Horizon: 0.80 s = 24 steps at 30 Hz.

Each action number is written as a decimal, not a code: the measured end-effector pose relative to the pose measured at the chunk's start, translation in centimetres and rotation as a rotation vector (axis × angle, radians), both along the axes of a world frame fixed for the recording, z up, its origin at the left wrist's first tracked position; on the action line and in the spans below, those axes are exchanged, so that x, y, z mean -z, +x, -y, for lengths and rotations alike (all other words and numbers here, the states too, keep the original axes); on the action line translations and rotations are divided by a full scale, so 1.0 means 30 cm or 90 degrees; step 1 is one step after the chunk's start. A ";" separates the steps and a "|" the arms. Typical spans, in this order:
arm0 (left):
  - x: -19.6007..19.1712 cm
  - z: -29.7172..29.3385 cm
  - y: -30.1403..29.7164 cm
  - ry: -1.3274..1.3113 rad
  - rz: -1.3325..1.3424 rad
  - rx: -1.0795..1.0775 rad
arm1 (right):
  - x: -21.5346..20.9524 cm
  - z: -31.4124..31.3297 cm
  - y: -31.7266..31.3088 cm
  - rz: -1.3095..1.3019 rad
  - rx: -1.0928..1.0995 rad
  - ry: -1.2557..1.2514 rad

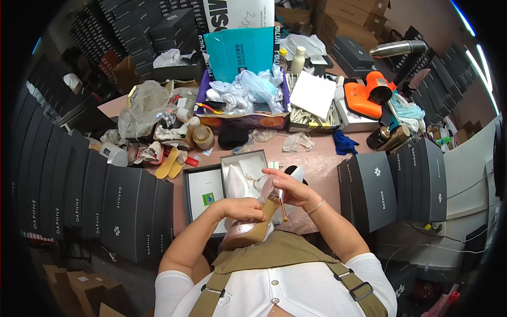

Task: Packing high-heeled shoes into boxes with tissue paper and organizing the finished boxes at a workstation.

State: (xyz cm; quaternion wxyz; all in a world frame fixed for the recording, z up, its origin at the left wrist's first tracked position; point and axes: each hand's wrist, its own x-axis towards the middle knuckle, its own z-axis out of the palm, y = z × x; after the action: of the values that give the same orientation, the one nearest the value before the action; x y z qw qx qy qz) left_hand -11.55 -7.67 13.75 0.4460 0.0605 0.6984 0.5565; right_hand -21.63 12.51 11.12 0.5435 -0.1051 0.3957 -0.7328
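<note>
Close to my apron I hold a pale pink, glossy high-heeled shoe (pixel 246 232), its toe toward me at the lower left and its tan sole and thin gold heel turned to the right. My left hand (pixel 244 209) is closed on the shoe's middle, fingers curled at the sole. My right hand (pixel 293 191) grips its heel end, with the fingers along the back of the shoe. Just beyond lies an open grey shoebox (pixel 244 157) holding a whitish pointed shoe (pixel 236 182), partly hidden by my hands. The box lid (pixel 196 182) lies beside it, white inside with a green sticker.
Dark shoeboxes stand in rows at the left (pixel 127 211) and right (pixel 377 190). Along the back are a purple box (pixel 200 95) of crumpled tissue, a tray of white sticks (pixel 316 122), an orange heat blower (pixel 364 100), bottles (pixel 200 132), yellow insoles (pixel 170 165) and a blue cloth (pixel 345 142).
</note>
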 end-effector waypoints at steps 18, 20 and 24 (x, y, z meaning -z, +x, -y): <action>0.578 0.413 0.390 0.011 -0.200 -1.220 | 0.247 -0.189 0.106 0.398 0.611 -0.051; 0.662 0.431 0.435 0.021 -0.194 -1.212 | 0.221 -0.174 0.109 0.400 0.633 -0.023; 0.616 0.376 0.432 -0.379 -0.309 -1.022 | 0.237 -0.197 0.126 0.427 0.580 -0.060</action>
State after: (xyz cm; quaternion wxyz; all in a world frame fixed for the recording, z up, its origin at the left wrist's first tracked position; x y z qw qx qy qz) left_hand 1.40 -18.96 -4.72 -0.2413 -0.4494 0.7212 0.4687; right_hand -17.83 18.44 4.01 0.2628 0.2907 0.1733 -0.9035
